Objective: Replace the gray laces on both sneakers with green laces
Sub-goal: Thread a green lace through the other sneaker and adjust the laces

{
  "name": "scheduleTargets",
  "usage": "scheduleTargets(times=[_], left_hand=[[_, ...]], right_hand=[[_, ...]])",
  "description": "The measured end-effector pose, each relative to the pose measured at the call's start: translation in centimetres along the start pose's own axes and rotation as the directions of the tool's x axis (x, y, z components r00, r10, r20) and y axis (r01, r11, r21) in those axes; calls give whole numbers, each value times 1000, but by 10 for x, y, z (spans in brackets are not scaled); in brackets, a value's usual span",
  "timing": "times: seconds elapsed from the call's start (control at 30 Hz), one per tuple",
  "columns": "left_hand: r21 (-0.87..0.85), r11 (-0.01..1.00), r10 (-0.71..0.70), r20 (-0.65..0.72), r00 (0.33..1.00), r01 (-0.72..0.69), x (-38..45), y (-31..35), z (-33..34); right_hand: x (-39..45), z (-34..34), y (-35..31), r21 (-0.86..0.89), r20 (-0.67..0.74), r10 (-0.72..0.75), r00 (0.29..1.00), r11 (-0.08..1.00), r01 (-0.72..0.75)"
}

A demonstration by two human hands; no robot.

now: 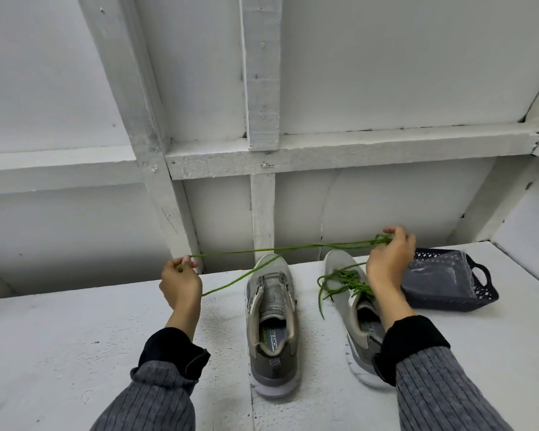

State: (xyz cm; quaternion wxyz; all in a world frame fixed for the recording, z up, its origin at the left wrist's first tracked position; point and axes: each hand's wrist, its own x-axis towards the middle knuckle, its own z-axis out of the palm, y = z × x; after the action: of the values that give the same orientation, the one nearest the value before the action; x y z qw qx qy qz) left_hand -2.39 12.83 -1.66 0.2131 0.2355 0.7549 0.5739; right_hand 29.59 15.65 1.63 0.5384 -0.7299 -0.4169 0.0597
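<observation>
Fingers (392,234) pinching thin green lace (280,248), mesh sneakers (273,309)

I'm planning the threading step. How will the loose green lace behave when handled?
Likely floppy: the green lace runs straight only where the left hand and right hand stretch it, and its free end droops to the table. Probably light. It may tangle, judging by the bunched strands at the right hand.

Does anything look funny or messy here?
A little. The left sneaker has no laces at all, and the right sneaker carries a loose tangle of green lace. Both hands hold another green lace stretched between them.
</observation>
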Motion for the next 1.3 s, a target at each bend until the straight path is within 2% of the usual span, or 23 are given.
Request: scheduleTargets(times=[0.03, 0.1, 0.17, 0.23, 0.3, 0.37, 0.43, 0.5, 0.6, 0.73, 0.83, 0.9, 0.93, 1.03, 1.1, 1.13, 1.17, 1.2, 1.23, 1.3], left_hand=[[6, 1000, 13, 16, 1000, -13, -2, 0, 2], [1, 997, 72, 106, 992, -72, -8, 4, 6], [-28, 991, 136, 216, 967, -134, -16, 9, 11], [-63, 976, 216, 306, 927, -206, -24, 16, 12], [-106, 951, 309, 405, 861, -291, -32, 23, 15], [-149, 919, 385, 538, 750, -365, -35, 28, 19], [-139, 889, 411, 661, 628, -435, -38, 31, 23], [-125, 862, 421, 717, 556, -492, -43, 34, 25], [-164, 859, 440, 720, 537, -484, -51, 36, 25], [-257, 878, 453, 717, 530, -403, -56, 36, 23], [-253, 868, 458, 739, 494, -427, -58, 37, 21], [-196, 866, 432, 756, 492, -460, -54, 35, 20], [-151, 865, 413, 757, 506, -479, -51, 33, 20], [-63, 895, 331, 758, 562, -441, -40, 28, 17], [-67, 918, 300, 762, 574, -391, -38, 28, 10], [-76, 928, 292, 756, 586, -364, -36, 30, 6], [-91, 939, 285, 745, 603, -332, -34, 31, 3], [-114, 950, 279, 731, 623, -292, -32, 32, 0], [-139, 957, 274, 717, 641, -253, -28, 32, -2], [-161, 960, 273, 699, 661, -227, -22, 32, -4]], right_hand=[[0, -1, 1, -39, 26, -77, 997, 996, 78], [3, -1, 7, -176, 187, -140, 972, 969, 174], [3, 0, 15, -301, 365, -59, 929, 937, 178], [-4, 3, 18, -350, 412, 19, 911, 926, 139], [-12, 7, 13, -271, 436, -4, 900, 953, 135], [-21, 14, -1, -97, 504, -61, 861, 987, 127], [-29, 18, -16, 40, 548, -108, 829, 994, 103], [-37, 23, -26, 138, 579, -132, 805, 988, 63], [-49, 26, -31, 236, 700, -186, 689, 972, 23], [-62, 28, -31, 246, 814, -258, 520, 965, 93], [-65, 26, -32, 242, 838, -277, 470, 961, 136], [-65, 25, -32, 218, 839, -260, 477, 965, 143], [-64, 24, -32, 212, 832, -235, 503, 972, 103], [-56, 21, -35, 296, 702, -58, 710, 930, -217], [-42, 15, -32, 476, 591, 115, 798, 750, -460], [-35, 11, -27, 564, 544, 192, 817, 637, -526], [-25, 7, -20, 618, 488, 266, 831, 567, -545], [-17, 3, -11, 636, 418, 330, 846, 558, -533], [-10, 0, -2, 617, 330, 381, 863, 605, -503], [-3, -7, 13, 501, 158, 402, 902, 755, -424]])
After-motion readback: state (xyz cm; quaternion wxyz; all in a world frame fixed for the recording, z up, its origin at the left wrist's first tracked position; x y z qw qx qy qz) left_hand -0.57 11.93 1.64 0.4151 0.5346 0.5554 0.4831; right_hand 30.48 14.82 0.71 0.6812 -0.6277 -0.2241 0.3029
